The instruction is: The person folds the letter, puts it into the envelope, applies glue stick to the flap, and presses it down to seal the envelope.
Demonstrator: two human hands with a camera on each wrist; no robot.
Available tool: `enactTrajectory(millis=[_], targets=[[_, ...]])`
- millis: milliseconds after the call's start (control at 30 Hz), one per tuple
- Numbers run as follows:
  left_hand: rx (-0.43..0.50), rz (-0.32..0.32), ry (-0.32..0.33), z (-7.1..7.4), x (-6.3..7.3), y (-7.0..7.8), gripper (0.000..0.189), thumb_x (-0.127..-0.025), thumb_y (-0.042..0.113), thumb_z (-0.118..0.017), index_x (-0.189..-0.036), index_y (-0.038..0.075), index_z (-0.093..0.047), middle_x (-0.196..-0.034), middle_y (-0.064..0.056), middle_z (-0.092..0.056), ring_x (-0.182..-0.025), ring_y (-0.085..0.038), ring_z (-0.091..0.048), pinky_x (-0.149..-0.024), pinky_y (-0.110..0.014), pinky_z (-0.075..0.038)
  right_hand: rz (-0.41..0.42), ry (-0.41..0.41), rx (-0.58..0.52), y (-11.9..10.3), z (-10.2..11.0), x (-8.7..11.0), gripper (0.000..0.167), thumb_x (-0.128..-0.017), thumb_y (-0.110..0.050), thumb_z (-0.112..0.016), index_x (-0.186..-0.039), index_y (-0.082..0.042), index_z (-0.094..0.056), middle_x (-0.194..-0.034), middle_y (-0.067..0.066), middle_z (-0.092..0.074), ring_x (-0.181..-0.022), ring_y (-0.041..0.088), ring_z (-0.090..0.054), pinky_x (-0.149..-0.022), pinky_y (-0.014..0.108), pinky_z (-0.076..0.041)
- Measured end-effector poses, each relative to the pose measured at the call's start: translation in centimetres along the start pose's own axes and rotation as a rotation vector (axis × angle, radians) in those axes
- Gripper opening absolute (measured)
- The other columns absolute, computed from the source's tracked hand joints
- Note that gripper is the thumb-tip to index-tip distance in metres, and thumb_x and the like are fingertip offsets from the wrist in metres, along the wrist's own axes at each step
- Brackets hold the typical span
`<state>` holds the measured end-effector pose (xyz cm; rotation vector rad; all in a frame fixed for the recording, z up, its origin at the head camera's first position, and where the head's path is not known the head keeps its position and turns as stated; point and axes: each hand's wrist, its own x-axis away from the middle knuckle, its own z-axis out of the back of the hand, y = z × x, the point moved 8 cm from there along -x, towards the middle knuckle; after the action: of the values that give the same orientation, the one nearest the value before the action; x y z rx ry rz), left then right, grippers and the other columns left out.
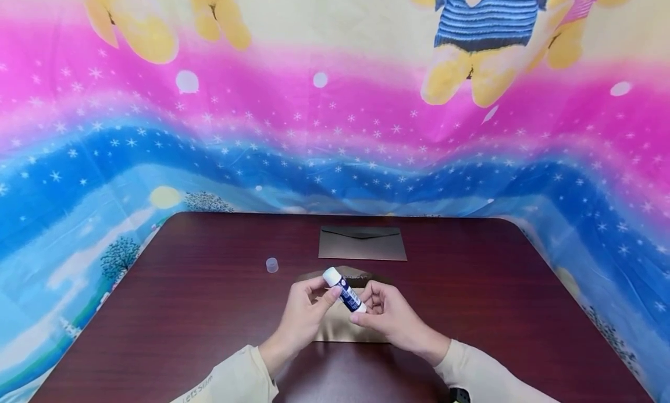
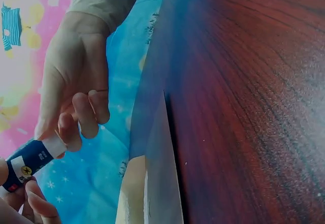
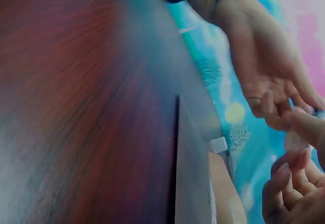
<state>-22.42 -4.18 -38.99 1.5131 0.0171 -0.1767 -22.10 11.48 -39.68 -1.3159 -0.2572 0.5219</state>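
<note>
A glue stick (image 1: pixel 348 294) with a dark blue label is tilted between both hands, its white end without a cap. My left hand (image 1: pixel 302 311) grips its barrel between thumb and fingers near the upper left end. At the lower right, my right hand (image 1: pixel 398 318) pinches the white base; the left wrist view shows this base (image 2: pixel 54 145) against the thumb and fingertips. Below the hands lies a gold-brown envelope (image 1: pixel 340 328) with its flap raised away from me, partly hidden by them. A translucent cap (image 1: pixel 271 265) sits on the table to the left.
A second, dark grey-brown envelope (image 1: pixel 361 248), flap folded down, lies farther back on the dark red wooden table (image 1: pixel 209 310). Behind and beside the table hangs a colourful printed cloth (image 1: pixel 314 129).
</note>
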Motion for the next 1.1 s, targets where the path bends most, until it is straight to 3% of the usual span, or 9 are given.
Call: enactTrajectory(millis=[67,167,233,367,467,600,700,933,1100], targets=[[0.002,0.006,0.012,0.1,0.0,0.0,0.022,-0.095,0.011,-0.069,-0.112,-0.002,-0.073,-0.103,-0.018,-0.075,-0.083,-0.012,-0.066,-0.077,-0.021,-0.051,-0.011,-0.022,-0.001,-0.1,-0.3,0.0,0.028,-0.096,-0.012,-0.068,-0.104,0.013,-0.058,-0.077,-0.003,-0.06,-0.056,0.0,-0.051,-0.049,0.016,-0.042],[0.018,0.013,0.026,0.3,0.0,0.1,0.022,-0.094,0.011,-0.069,-0.113,-0.001,-0.073,-0.104,-0.018,-0.076,-0.084,-0.014,-0.067,-0.079,-0.022,-0.051,-0.077,-0.136,-0.112,0.4,-0.7,0.2,0.04,-0.107,-0.023,-0.051,-0.12,0.014,-0.058,-0.083,-0.003,-0.06,-0.059,0.001,-0.053,-0.052,0.017,-0.045],[0.036,0.012,0.024,0.3,0.0,0.1,0.024,-0.095,0.01,-0.069,-0.115,-0.002,-0.072,-0.106,-0.018,-0.075,-0.085,-0.012,-0.068,-0.08,-0.022,-0.052,-0.118,-0.197,-0.179,0.7,-0.9,0.4,0.047,-0.11,-0.027,-0.042,-0.122,0.017,-0.054,-0.084,-0.004,-0.059,-0.06,0.001,-0.052,-0.053,0.017,-0.045],[0.039,0.009,0.004,0.0,0.1,0.1,0.026,-0.095,0.009,-0.068,-0.117,-0.005,-0.071,-0.107,-0.021,-0.074,-0.084,-0.01,-0.067,-0.08,-0.022,-0.052,-0.081,-0.099,-0.129,0.7,-0.2,0.2,0.034,-0.101,-0.017,-0.06,-0.105,0.016,-0.053,-0.079,-0.008,-0.06,-0.058,0.0,-0.05,-0.052,0.016,-0.042],[0.032,0.002,0.014,0.1,0.1,0.3,0.025,-0.095,0.01,-0.069,-0.116,-0.004,-0.072,-0.106,-0.021,-0.075,-0.084,-0.011,-0.067,-0.079,-0.021,-0.052,-0.055,-0.022,-0.058,0.4,0.2,0.1,0.027,-0.095,-0.012,-0.068,-0.104,0.011,-0.056,-0.079,-0.007,-0.062,-0.056,0.0,-0.05,-0.049,0.017,-0.042],[0.043,0.002,0.039,0.3,0.1,0.4,0.024,-0.094,0.009,-0.069,-0.115,-0.003,-0.072,-0.106,-0.02,-0.075,-0.087,-0.016,-0.069,-0.081,-0.022,-0.053,-0.089,-0.135,-0.153,0.5,-0.5,0.4,0.04,-0.107,-0.022,-0.05,-0.12,0.015,-0.057,-0.082,-0.007,-0.061,-0.056,0.0,-0.049,-0.051,0.018,-0.042],[0.056,0.011,0.037,0.3,0.1,0.4,0.024,-0.095,0.008,-0.068,-0.115,-0.003,-0.072,-0.107,-0.02,-0.075,-0.088,-0.017,-0.069,-0.081,-0.022,-0.053,-0.141,-0.188,-0.22,0.9,-0.7,0.6,0.048,-0.111,-0.028,-0.04,-0.122,0.016,-0.055,-0.08,-0.007,-0.057,-0.058,0.001,-0.047,-0.055,0.017,-0.041],[0.048,0.008,0.036,0.2,0.1,0.4,0.022,-0.094,0.009,-0.07,-0.113,-0.002,-0.073,-0.104,-0.019,-0.075,-0.083,-0.011,-0.066,-0.079,-0.022,-0.05,-0.076,-0.018,-0.084,0.4,0.3,0.1,0.03,-0.094,-0.011,-0.07,-0.104,0.013,-0.055,-0.076,-0.007,-0.062,-0.055,0.001,-0.047,-0.049,0.016,-0.04],[0.057,0.021,0.062,0.5,0.0,0.4,0.023,-0.093,0.01,-0.071,-0.112,-0.001,-0.073,-0.103,-0.018,-0.075,-0.083,-0.013,-0.066,-0.08,-0.022,-0.051,-0.106,-0.08,-0.099,0.4,-0.2,0.1,0.038,-0.104,-0.022,-0.056,-0.112,0.015,-0.058,-0.08,-0.003,-0.059,-0.057,0.002,-0.049,-0.052,0.017,-0.042]])
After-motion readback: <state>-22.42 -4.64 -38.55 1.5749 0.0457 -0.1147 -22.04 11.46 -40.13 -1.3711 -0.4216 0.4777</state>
